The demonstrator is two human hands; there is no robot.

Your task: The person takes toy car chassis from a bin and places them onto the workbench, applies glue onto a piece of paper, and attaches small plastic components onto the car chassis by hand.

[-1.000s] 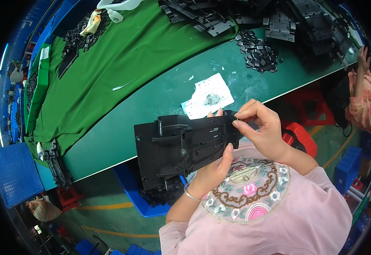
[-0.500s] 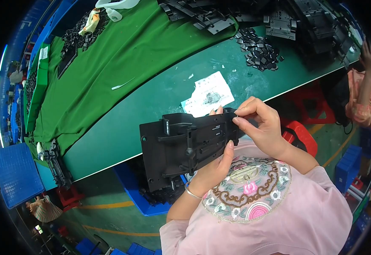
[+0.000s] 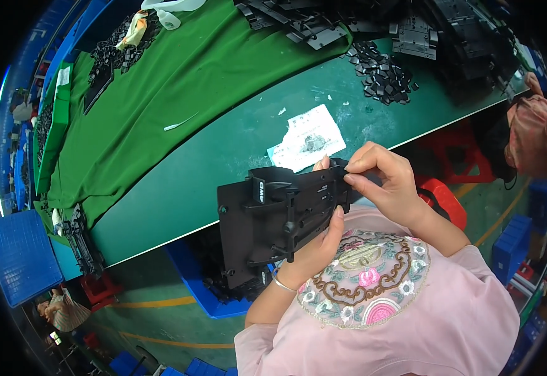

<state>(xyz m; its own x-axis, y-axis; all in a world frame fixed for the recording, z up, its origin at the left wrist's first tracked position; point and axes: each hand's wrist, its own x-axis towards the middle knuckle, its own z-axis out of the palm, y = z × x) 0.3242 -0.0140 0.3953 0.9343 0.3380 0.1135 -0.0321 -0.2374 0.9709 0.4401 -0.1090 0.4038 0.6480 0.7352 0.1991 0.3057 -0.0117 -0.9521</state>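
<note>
A flat black plastic chassis part [image 3: 239, 216] with raised brackets and a crossbar is tilted up in front of me, over the table's near edge. My left hand [image 3: 323, 246] grips it from below, its thumb on the near face and fingertips showing above the top edge. My right hand [image 3: 386, 182] pinches at the part's upper right corner, thumb and forefinger closed against it. Whether a small piece sits between those fingertips is hidden. Beyond the part, a white printed sheet [image 3: 314, 135] lies on the green table [image 3: 236, 138].
Small black pieces [image 3: 383, 75] lie heaped beyond my right hand, with stacked black plates [image 3: 414, 34] behind. A green cloth [image 3: 161, 94] covers the table's left. Below the edge stands a blue bin [image 3: 201, 291] of black parts. A co-worker [image 3: 533, 138] is at far right.
The chassis part's left end has swung, shifting rightward in view, while both my hands stay nearly in place. At the far right, the co-worker's raised hand has come down.
</note>
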